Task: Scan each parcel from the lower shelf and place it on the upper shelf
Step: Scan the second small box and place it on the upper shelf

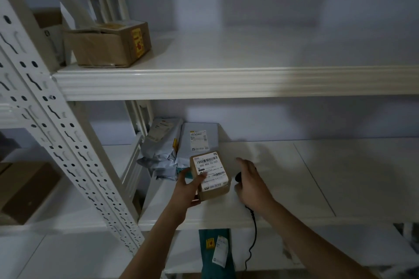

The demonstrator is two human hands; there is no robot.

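Note:
My left hand (189,188) grips a small brown cardboard parcel (212,175) with a white barcode label facing up, just above the lower shelf (294,179). My right hand (250,184) is right of the parcel, holding a black barcode scanner (238,176) that is mostly hidden under the palm; its black cable (252,235) hangs off the shelf edge. The index finger is stretched out. Behind the parcel lie a crumpled grey poly bag (158,154) and a flat grey labelled mailer (199,138). On the upper shelf (226,81) a brown box (108,45) stands at the left.
A white perforated upright (56,131) runs diagonally at the left. Beyond it, a brown box (25,190) sits on a neighbouring shelf. Below the lower shelf a dark green parcel (215,251) with a white label shows.

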